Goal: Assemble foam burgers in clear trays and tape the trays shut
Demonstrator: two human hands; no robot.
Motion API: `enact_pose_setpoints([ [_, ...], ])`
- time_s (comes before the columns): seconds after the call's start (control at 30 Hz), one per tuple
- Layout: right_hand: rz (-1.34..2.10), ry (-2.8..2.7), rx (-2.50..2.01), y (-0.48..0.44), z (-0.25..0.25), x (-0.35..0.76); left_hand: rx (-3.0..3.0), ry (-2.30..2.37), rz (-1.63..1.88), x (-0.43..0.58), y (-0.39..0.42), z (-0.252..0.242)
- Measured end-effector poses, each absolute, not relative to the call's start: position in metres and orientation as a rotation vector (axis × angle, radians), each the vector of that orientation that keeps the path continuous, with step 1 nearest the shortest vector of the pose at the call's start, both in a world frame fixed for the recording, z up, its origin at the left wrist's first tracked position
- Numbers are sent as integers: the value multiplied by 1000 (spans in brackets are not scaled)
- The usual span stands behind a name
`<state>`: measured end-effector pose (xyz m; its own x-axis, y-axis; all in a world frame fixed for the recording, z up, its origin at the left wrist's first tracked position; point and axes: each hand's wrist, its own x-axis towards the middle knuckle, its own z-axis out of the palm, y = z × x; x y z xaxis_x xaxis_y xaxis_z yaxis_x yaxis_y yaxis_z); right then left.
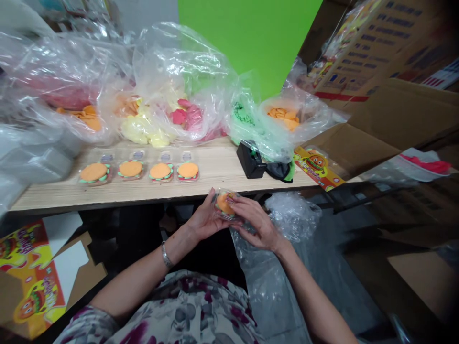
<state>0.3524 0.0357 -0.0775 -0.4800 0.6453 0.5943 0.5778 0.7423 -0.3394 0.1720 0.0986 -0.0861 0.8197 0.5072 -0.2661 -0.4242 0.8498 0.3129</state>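
Just in front of the table's edge, my left hand (207, 217) is closed round a clear plastic box (224, 204) with a burger-shaped piece inside. My right hand (256, 220) has its fingers pressed on the right side and top of that same box. Whether its lid is fully closed cannot be made out. On the table (172, 191) stands a row of several similar open clear boxes, each with a burger piece, among them one at the left (95, 173) and one at the right (188, 171).
A black tape dispenser (250, 161) stands right of the row. Behind lie clear bags of pink (188, 116), yellow (143, 128), green and orange (285, 117) pieces. Stacked clear trays (43, 157) are at the left. A printed card (317, 167) and a large carton (394, 110) are at the right.
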Motion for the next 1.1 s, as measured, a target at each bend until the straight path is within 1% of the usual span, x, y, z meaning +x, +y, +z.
enact_pose_setpoints([
  [0.13,0,-2221,-924,25,-86,346,319,303,492,170,96,-87],
  [0.2,77,-2192,-955,16,-88,344,426,353,470,166,94,-90],
  [0.3,362,-2026,-1109,5,-86,340,667,435,383,157,94,-96],
  [0.43,810,-1466,-1450,12,-94,336,966,483,131,147,97,-102],
  [0.53,1226,-1233,-1478,24,-111,333,1127,467,-36,144,100,-112],
  [0.63,1469,-1070,-1458,27,-130,331,1201,543,-52,137,98,-128],
  [0.77,1556,-881,-1461,16,-148,329,1170,781,138,126,82,-148],
  [0.93,1535,-846,-1447,4,-154,323,1217,864,344,116,65,-155],
  [1.1,1547,-874,-1464,-8,-161,318,1148,912,298,115,57,-157],
])
